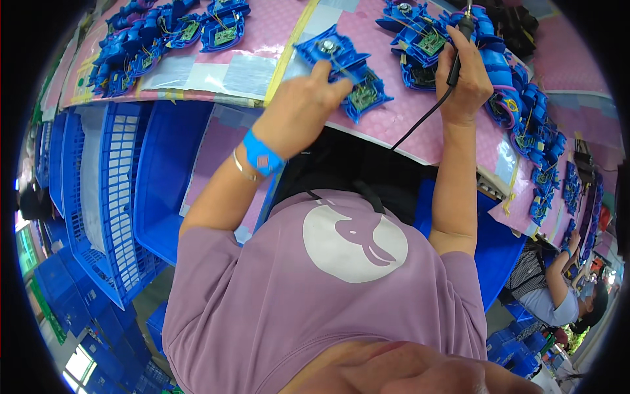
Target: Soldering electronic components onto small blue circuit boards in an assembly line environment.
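An opened blue plastic housing [359,82] lies on the pink table covering in front of me. It holds a green circuit board [365,97] in one half and a round silver part [329,46] in the other. My left hand [298,108], slightly blurred, pinches this housing near its middle with thumb and index finger. Raised to the right, my right hand [464,85] is closed around the black handle of a soldering iron [464,33]. The iron's tip points up toward the far edge, and its black cord [423,121] hangs down across the table.
More opened blue housings with boards and wires [420,43] crowd the table right of centre. Others [144,49] line its far left. Blue plastic crates [118,197] stand below the table edge at left. Another person [558,289] works at the far right.
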Tool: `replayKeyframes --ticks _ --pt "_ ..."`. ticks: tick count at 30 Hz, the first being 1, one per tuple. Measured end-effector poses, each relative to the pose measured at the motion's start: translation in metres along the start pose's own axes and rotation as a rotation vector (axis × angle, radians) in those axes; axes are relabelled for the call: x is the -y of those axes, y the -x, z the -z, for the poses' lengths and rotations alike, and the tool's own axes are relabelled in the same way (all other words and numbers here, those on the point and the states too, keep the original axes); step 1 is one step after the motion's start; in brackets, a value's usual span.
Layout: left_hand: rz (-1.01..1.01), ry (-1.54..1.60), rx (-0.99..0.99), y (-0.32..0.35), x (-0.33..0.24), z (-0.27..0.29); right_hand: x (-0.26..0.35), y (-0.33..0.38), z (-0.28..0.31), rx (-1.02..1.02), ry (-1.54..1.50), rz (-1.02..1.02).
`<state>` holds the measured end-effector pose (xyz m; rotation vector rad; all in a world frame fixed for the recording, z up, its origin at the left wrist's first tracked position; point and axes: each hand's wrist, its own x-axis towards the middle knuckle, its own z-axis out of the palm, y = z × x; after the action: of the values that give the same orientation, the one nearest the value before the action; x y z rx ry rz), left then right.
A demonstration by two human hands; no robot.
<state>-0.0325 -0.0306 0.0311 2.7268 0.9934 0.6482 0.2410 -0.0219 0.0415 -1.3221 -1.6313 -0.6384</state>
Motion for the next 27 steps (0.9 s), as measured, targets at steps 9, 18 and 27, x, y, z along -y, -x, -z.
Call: replayKeyframes --ticks 9,18,27 --pt "0.276 0.350 -0.402 0.043 -0.010 0.005 0.056 0.045 0.040 0.134 -0.367 -0.057" --pt "0.538 1.020 -0.238 0.037 0.002 -0.018 0.087 0.080 0.039 0.436 -0.624 -0.143" --pt "0.465 0.728 -0.070 0.033 0.017 -0.002 0.084 0.083 0.035 0.454 -0.687 -0.197"
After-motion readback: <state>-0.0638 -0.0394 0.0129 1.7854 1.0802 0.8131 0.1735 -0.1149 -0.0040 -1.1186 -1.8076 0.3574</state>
